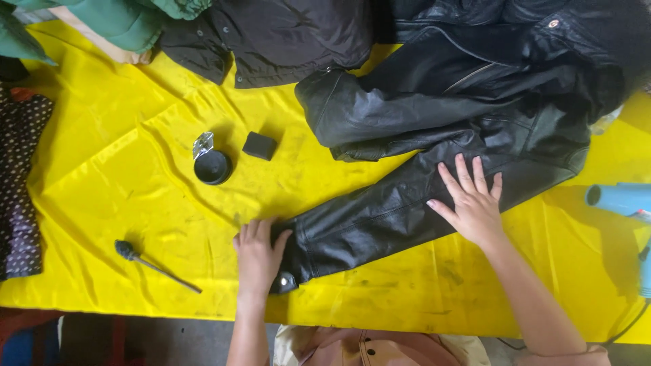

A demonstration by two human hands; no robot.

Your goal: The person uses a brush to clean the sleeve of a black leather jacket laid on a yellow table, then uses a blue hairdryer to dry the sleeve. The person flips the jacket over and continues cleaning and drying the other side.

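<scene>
So the black leather jacket (461, 108) is spread over the upper right of the bench (122, 169), with one sleeve (380, 213) running down toward 7 o'clock. The left hand (258, 254) is at the cuff end, fingers curled loosely over the edge of it, thumb on the leather. The right hand (471, 200) lies flat and open further up that sleeve, fingers spread, pressing down.

Stuff lying around: at about 10 o'clock from the left hand there's a small round black tin (212, 167) with its shiny lid (203, 144) touching it, and a little black sponge block (260, 146) just beside that. A small dauber brush (154, 264) with a thin handle lies at 9 o'clock, well apart from the sleeve. Over at 3 o'clock a light blue hair dryer (627, 203) pokes in from the edge. Nothing sits between the hands.

The bench is covered in a bright yellow sheet, wrinkled and smudged with dark marks. A second dark jacket (278, 37) and a green garment (115, 20) pile up at 12 o'clock, and a dotted dark cloth (20, 176) hangs on the left.
</scene>
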